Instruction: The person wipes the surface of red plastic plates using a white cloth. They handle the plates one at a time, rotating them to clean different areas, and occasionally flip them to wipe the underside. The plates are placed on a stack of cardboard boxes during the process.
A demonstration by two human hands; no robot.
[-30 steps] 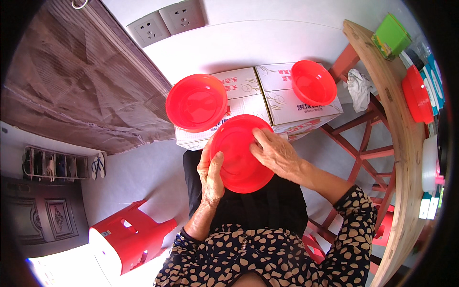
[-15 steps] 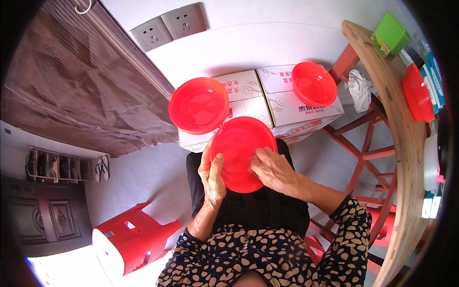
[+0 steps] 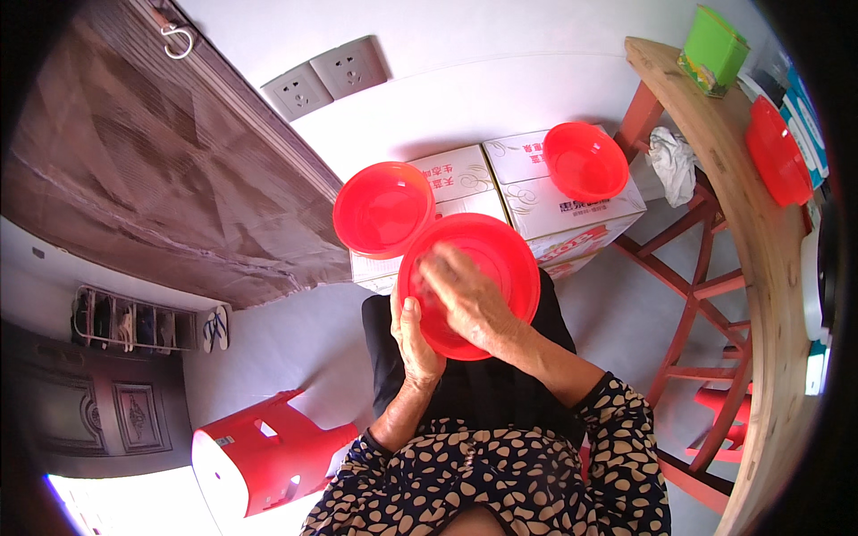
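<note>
A red plastic bowl point(image 3: 496, 255) is held up in front of me over my lap. My left hand point(image 3: 413, 335) grips its lower left rim, thumb pointing up along the edge. My right hand point(image 3: 465, 295) lies flat inside the bowl, fingers spread toward its upper left. Two more red bowls stand beyond on white cardboard boxes point(image 3: 527, 201): one point(image 3: 382, 207) at the left, one point(image 3: 585, 161) at the right.
A wooden table point(image 3: 760, 259) with red legs curves along the right, bearing a green box point(image 3: 713, 49) and another red bowl point(image 3: 776, 152). A white cloth point(image 3: 672, 161) hangs below it. A red stool point(image 3: 259, 451) lies tipped at lower left. Wall sockets point(image 3: 326, 79) sit above.
My right hand has slid from the bowl's right edge across to its middle and upper left. The bowl has stayed in my left hand.
</note>
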